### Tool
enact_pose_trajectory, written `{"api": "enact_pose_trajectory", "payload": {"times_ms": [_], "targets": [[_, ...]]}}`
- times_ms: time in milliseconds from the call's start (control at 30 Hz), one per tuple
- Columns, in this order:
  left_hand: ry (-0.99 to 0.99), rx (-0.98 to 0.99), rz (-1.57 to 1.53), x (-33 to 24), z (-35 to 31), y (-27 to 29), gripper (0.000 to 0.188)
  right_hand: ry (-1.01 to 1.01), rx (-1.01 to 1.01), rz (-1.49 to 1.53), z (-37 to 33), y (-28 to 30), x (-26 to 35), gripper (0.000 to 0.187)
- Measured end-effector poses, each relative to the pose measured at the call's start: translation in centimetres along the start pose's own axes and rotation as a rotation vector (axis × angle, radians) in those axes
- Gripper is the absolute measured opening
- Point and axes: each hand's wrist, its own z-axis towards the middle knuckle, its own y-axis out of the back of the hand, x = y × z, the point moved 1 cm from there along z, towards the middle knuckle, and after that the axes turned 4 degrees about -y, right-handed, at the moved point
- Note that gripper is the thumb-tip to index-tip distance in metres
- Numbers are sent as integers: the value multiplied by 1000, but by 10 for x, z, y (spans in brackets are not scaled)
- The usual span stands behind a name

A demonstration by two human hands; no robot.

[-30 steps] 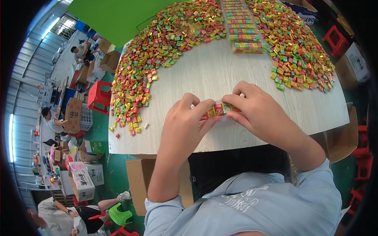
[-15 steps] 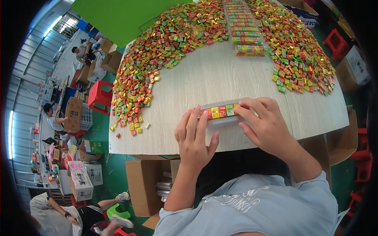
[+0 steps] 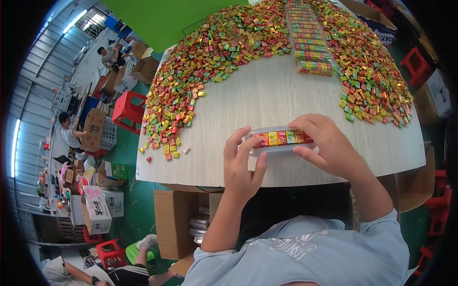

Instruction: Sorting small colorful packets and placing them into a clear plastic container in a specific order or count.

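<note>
A shallow clear plastic tray [image 3: 281, 151] lies on the table close to me, with a single row of small square wrapped candies [image 3: 281, 138] in red, yellow, green and orange. Around its left end is my left hand [image 3: 242, 164], fingertips over the end candies and thumb at the near side. My right hand [image 3: 329, 145] closes on the other end, fingers along the far side and thumb at the near edge. The fingers partly hide both ends of the row.
A large heap of loose candies [image 3: 214, 47] curves along the table's left and back; another heap [image 3: 372, 76] lies right. Between them runs a line of filled clear packs [image 3: 312, 52]. Below the table edge stands an open cardboard box [image 3: 176, 224]. Other people sit at left.
My right thumb has come in against the tray's near side, and its fingers have shifted toward the end. More of the candy row shows between my hands. The whole view has shifted slightly.
</note>
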Motion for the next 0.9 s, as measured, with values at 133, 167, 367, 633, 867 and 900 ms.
{"api": "enact_pose_trajectory", "payload": {"times_ms": [133, 167, 367, 633, 867, 900], "targets": [[30, -4, -73, 4, 5, 0, 47, -4, 50, 66, 4, 5, -1, 45], [35, 6, -96, 5, 6, 1, 53, -26, 59, 111, 5, 6, -1, 45], [23, 39, -113, 14, 3, 3, 64, -8, 144, 7, 18, 18, 7, 39], [-4, 45, -174, 18, 1, 4, 73, 348, 109, -316, 20, 28, 3, 29], [17, 154, -195, 21, 12, 15, 67, 433, 79, -420, 34, 57, -8, 24], [13, 153, -197, 30, 18, 20, 67, 433, 77, -424, 37, 63, -15, 24]]}}
